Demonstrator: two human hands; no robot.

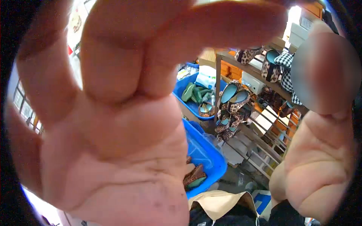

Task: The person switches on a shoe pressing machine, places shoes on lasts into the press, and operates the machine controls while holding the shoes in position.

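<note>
The left hand [124,150], nine o'clock, and right hand [320,158], three: grips cannot be told. Shoes [230,92] at two o'clock seem light, soft, best held by the rims.

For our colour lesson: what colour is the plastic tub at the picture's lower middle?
The tub is bright blue, seen best in the head view.

Brown-and-black leopard print was borne by the shoes [237,107], whose insides were coloured turquoise. Black-and-white houndstooth was seen on other pieces [287,81]. Blue was shown by the tub [217,165], green by slipper-like items [197,94], cream by the cloth [217,199].
</note>
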